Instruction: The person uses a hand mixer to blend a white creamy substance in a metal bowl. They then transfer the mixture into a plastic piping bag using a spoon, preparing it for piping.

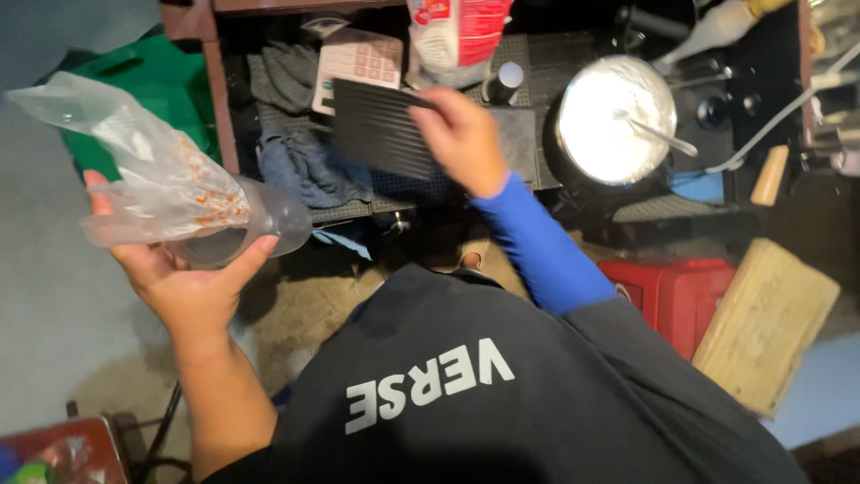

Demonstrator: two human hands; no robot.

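At the far left, the left hand (pixel 184 282) is cupped palm-up, thumb and fingers curled around a clear plastic cup (pixel 255 224) lying on its side, with a crumpled clear plastic bag (pixel 134 161) bearing small orange marks bunched over and into it; what else the cup holds I cannot tell. Behind it sits a green bin (pixel 152 81). Toward the middle, grey cloths (pixel 291 116) lie on the shelf beside a calculator (pixel 361 63). The right hand (pixel 461 134), in a blue sleeve, grips the edge of a black ridged board (pixel 381 125), held tilted above the shelf. Further right stands a pot (pixel 614 116) filled with something white, a spoon (pixel 658 134) resting in it
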